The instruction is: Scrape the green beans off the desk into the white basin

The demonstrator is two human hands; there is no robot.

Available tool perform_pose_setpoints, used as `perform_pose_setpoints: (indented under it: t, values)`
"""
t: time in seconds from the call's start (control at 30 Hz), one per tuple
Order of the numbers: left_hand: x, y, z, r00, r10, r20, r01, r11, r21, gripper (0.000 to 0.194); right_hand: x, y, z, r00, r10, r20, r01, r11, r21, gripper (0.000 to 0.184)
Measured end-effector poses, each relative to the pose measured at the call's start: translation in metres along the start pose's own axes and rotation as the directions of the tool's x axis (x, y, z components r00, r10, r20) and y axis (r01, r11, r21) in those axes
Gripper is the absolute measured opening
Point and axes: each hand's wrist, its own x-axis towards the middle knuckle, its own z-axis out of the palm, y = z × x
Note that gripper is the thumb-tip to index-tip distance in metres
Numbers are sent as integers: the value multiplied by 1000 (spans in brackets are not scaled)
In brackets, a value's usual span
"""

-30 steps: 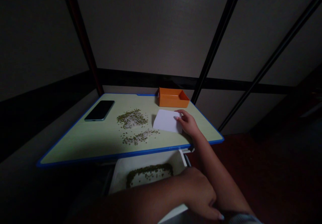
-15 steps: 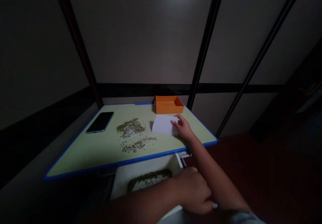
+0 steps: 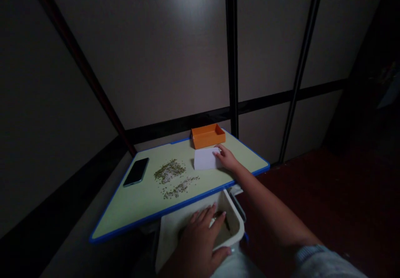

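My right hand (image 3: 227, 159) rests on the right edge of a white card (image 3: 204, 159) lying on the pale green table (image 3: 140, 199), fingers pressed on it. Below the table's front edge, my left hand (image 3: 201, 238) lies spread open over a white tray (image 3: 233, 224) that holds green beans, mostly hidden under the palm. Two loose patches of green beans and white grains (image 3: 170, 171) are scattered on the table left of the card. An orange box (image 3: 208, 136) stands at the table's far edge, just behind the card.
A dark phone (image 3: 136, 171) lies on the table's left side. The table has a blue rim. Grey wall panels with dark vertical bars stand close behind it. Dark red floor spreads to the right.
My left hand has opened and moved from beside my right forearm onto the white tray, covering the beans. The view has swung to the right. My right hand stays on the card.
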Motion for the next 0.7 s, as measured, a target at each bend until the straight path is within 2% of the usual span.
perform_pose_setpoints:
  t: [0.1,0.27,0.4,0.53,0.7]
  values:
    - [-28,-10,11,991,-132,-2,132,990,59,61,0,-1,0,1000,-14,10,13,999,48,28]
    - [-47,-10,30,957,-254,-140,268,959,95,50,-1,-6,1,999,-31,21,29,995,91,29]
    - [-40,3,24,952,-279,-129,288,956,58,47,-6,-4,4,999,27,18,-28,996,79,30]
    - [-25,19,14,966,-238,-104,239,971,1,44,-15,2,2,996,43,-78,-34,993,113,32]
    - [-6,40,18,973,-204,-107,209,977,46,55,-22,2,-6,984,83,-156,-66,992,111,38]
